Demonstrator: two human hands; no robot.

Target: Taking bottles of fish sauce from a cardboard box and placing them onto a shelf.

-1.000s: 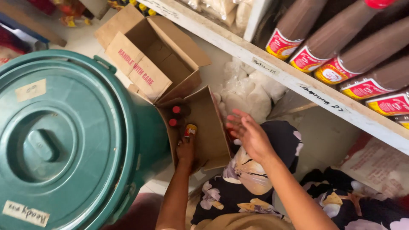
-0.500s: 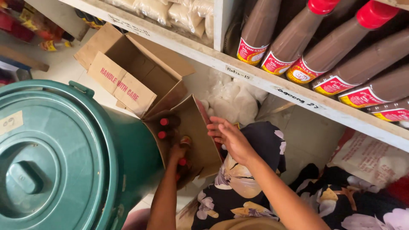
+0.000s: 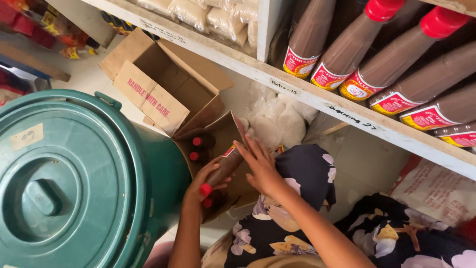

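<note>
Down low, the left hand (image 3: 201,181) wraps its fingers around a red-capped brown bottle (image 3: 221,172), tilted and half out of the open cardboard box (image 3: 225,136) by the knees. The right hand (image 3: 260,166) lies flat and spread across the bottle's upper end and the box flap, steadying. Best to keep that flap pinned back and draw the bottle out along its length, clear of the two red caps (image 3: 195,149) standing inside. Left, the big green bin (image 3: 74,183) crowds the box. Above, the shelf (image 3: 317,97) carries a row of matching bottles (image 3: 357,59).
</note>
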